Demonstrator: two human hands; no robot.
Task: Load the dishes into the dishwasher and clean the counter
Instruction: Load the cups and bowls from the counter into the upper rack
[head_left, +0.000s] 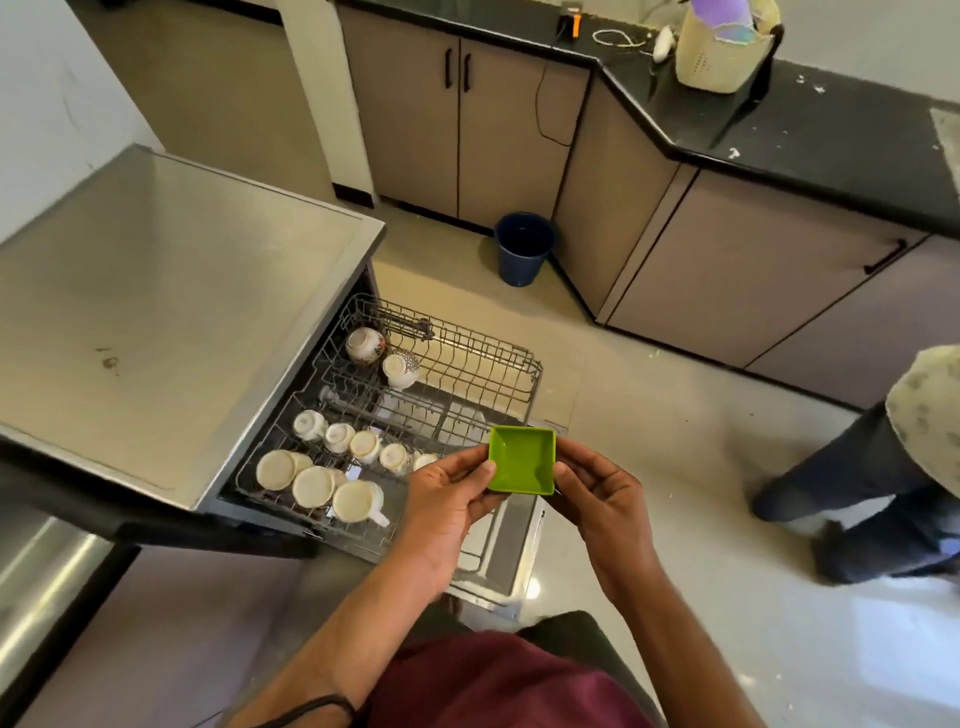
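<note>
A small square green dish (522, 458) is held above the front right of the dishwasher's pulled-out upper rack (467, 358). My left hand (448, 499) pinches its left edge and my right hand (602, 499) holds its right edge. The rack carries several upturned white cups (311, 486) along its near left side and two patterned bowls (382, 356) further back. The open dishwasher door (511, 551) lies below the rack.
A steel top (156, 291) covers the dishwasher on the left. A dark blue bucket (523, 248) stands on the floor by the cabinets. The black counter (810, 135) holds a cream basket (722, 47) and crumbs. Another person's legs (857, 483) stand at the right.
</note>
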